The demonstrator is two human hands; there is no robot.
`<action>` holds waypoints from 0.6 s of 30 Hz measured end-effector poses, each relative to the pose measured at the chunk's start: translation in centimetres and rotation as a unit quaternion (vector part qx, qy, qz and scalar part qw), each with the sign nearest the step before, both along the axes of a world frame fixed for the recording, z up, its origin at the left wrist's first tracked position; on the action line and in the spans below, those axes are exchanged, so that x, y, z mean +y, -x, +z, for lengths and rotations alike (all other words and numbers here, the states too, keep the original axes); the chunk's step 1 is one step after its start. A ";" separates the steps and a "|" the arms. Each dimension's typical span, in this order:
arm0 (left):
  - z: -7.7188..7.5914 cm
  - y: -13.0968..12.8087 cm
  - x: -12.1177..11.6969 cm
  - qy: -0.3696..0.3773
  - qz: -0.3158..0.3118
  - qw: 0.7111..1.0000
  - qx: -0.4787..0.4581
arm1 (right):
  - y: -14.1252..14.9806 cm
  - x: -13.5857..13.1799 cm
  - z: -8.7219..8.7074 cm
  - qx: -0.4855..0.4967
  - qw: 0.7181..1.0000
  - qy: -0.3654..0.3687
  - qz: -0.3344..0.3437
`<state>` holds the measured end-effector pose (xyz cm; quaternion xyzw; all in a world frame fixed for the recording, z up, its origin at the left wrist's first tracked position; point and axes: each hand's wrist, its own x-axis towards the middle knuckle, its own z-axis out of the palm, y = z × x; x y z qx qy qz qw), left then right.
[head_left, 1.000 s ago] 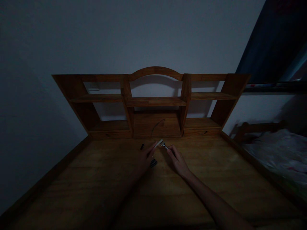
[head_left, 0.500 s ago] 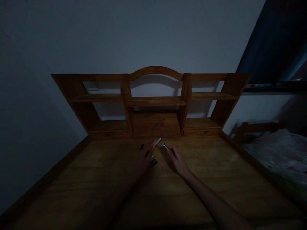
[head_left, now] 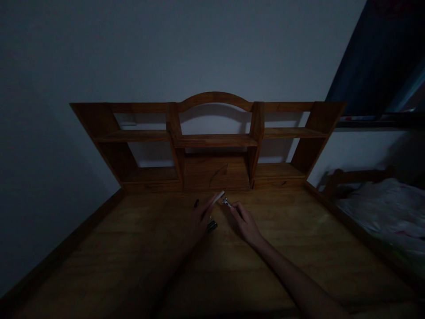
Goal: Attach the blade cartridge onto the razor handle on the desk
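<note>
My left hand (head_left: 201, 220) is closed on a thin, pale, flat bar (head_left: 218, 196), whose far end points up and to the right. What kind of thing it is, I cannot make out in the dim light. Opposite it, my right hand (head_left: 245, 221) pinches the handle of a small silver razor-like tool (head_left: 226, 201). Its shiny wider head faces the pale bar, close by; whether they touch is not clear. Below the bar, just right of my left hand, lies a small black object (head_left: 211, 226). Another small black piece (head_left: 196, 203) lies beyond my left hand, partly covered by it.
The wooden desk top (head_left: 282, 266) spreads under both arms. At its back stands a wooden shelf unit (head_left: 215, 141) against the wall. Raised wooden edges run along both sides. To the right, pale plastic-like wrapping (head_left: 381, 212) lies beyond the desk, below a dark window (head_left: 378, 66).
The silver tool's head has shifted slightly left, nearer the pale bar. Both hands keep their hold and barely move.
</note>
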<state>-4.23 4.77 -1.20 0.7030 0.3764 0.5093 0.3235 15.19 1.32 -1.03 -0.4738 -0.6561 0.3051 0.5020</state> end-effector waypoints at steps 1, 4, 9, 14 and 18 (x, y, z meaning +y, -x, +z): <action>-0.1 0.0 0.0 -0.002 -0.008 1.000 0.004 | 0.0 0.0 0.0 -0.001 1.000 0.001 -0.002; -0.4 -0.1 0.1 0.010 -0.013 1.000 0.017 | 0.0 0.0 0.0 0.000 1.000 -0.001 -0.004; -0.3 -0.1 0.1 0.019 0.004 1.000 0.001 | 0.0 0.1 0.0 0.003 1.000 -0.003 0.002; -0.4 -0.2 0.2 0.036 -0.020 0.999 0.004 | 0.0 0.2 -0.2 -0.005 1.000 0.002 -0.007; -0.2 -0.1 0.1 0.043 -0.008 0.999 -0.003 | 0.0 0.1 -0.1 -0.002 1.000 0.006 -0.006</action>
